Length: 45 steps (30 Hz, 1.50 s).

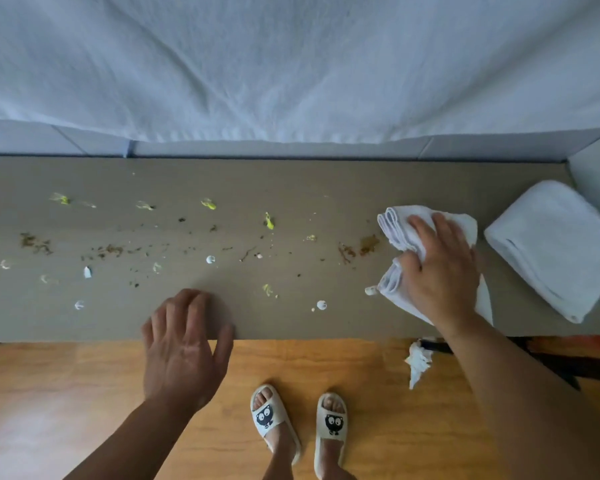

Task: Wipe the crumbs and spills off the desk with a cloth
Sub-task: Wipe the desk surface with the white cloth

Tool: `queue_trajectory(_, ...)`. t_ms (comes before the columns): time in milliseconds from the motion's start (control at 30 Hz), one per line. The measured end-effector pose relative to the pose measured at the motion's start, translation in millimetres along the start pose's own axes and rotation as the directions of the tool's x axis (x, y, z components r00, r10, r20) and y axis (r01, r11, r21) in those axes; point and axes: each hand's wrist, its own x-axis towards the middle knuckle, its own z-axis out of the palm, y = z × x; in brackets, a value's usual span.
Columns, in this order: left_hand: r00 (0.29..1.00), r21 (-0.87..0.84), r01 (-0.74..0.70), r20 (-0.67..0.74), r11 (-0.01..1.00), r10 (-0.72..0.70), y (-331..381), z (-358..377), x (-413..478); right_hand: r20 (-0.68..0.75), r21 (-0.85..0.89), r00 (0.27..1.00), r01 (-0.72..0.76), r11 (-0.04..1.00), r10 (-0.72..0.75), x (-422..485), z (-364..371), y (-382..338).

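A long grey-brown desk (291,181) runs across the view. Brown crumbs (108,250), yellow-green smears (208,203) and white blobs (321,304) are scattered over its left and middle. My right hand (437,268) lies on a folded white cloth (394,225) at the desk's right side, fingers curled into its folds, just right of a brown crumb patch (368,244). My left hand (184,344) hovers at the desk's front edge with fingers spread and relaxed, holding nothing.
A second folded white towel (548,247) lies at the desk's far right end. A white sheet (291,64) hangs behind the desk. A crumpled white tissue (418,363) lies below the front edge over the wooden floor (66,393). My slippered feet (298,420) stand there.
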Motion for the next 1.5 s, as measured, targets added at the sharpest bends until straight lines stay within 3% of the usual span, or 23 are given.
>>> queue_trajectory(233,0.997,0.011,0.047,-0.059,0.999,-0.046,-2,20,-6,0.016,-0.014,0.998,0.067,0.998,-0.067,43,-1,9)
queue_trajectory(467,0.995,0.015,0.075,-0.063,0.997,-0.074,3,20,-8,0.075,0.066,0.963,0.253,0.965,-0.258,-47,5,-59)
queue_trajectory(600,0.994,0.047,0.093,-0.065,0.995,-0.09,6,18,-8,0.171,0.105,0.892,0.405,0.908,-0.418,-94,11,-94)
queue_trajectory(767,0.991,0.04,0.125,-0.063,0.991,-0.122,10,19,-11,0.298,0.108,0.718,0.629,0.77,-0.629,-59,1,-52)
queue_trajectory(833,0.992,0.035,0.119,-0.058,0.992,-0.116,8,20,-12,0.298,0.055,0.774,0.57,0.82,-0.558,-32,-2,-34)
queue_trajectory(967,0.995,0.055,0.095,-0.039,0.994,-0.093,3,22,-13,0.187,-0.029,0.945,0.28,0.96,-0.27,23,-1,-7)
queue_trajectory(1067,0.997,0.056,0.07,-0.027,0.996,-0.069,-2,23,-13,0.084,-0.054,0.995,0.062,0.997,-0.057,31,2,-18)
queue_trajectory(1133,0.999,0.051,0.052,-0.018,0.997,-0.051,-4,23,-14,0.038,-0.035,0.999,-0.002,0.999,0.004,10,5,-39)
queue_trajectory(1333,0.993,0.072,-0.114,0.029,0.991,0.112,-18,19,-22,0.07,-0.024,0.99,0.12,0.992,-0.118,-102,17,-115)
queue_trajectory(1500,0.98,0.079,-0.187,0.084,0.979,0.181,-33,12,-31,0.119,0.072,0.932,0.336,0.939,-0.342,-152,36,-190)
